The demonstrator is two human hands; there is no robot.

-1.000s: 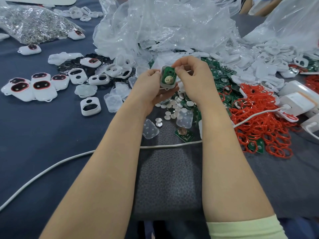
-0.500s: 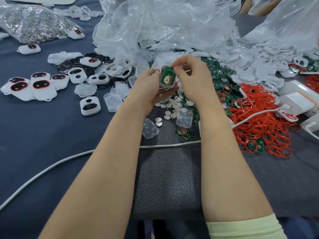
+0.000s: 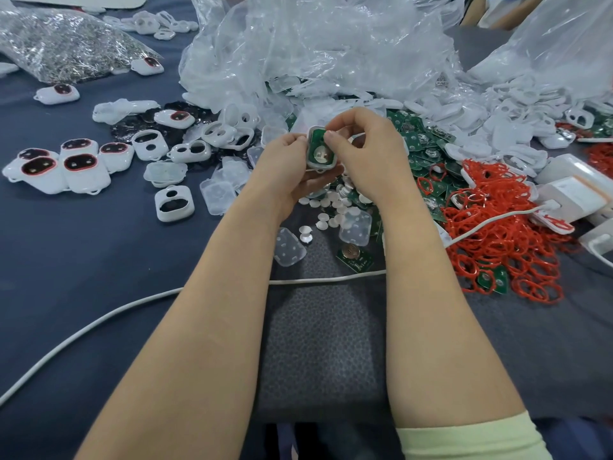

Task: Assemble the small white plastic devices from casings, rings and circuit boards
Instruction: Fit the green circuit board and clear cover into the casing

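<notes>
My left hand [image 3: 288,167] cradles a small white casing [image 3: 319,153] from below and from its left side. A green circuit board with a round metal cell lies inside the casing, facing me. My right hand [image 3: 368,151] pinches the casing's upper right edge with thumb and forefinger pressing on the board. A heap of red rings [image 3: 497,227] lies to the right, green circuit boards [image 3: 421,144] sit behind my right hand, and empty white casings [image 3: 174,204] lie to the left. Finished devices with red-rimmed dark windows [image 3: 79,167] sit at the far left.
A white cable [image 3: 99,322] runs across the dark blue cloth under my forearms. Crumpled clear plastic bags [image 3: 315,44] rise behind the hands. A bag of small metal parts [image 3: 63,44] lies at the back left. White boxes [image 3: 574,190] stand at the right edge. Small white discs [image 3: 325,207] are scattered below my hands.
My right thumb and forefinger have shifted slightly on the board's top edge. The casing stays in the same place between both hands.
</notes>
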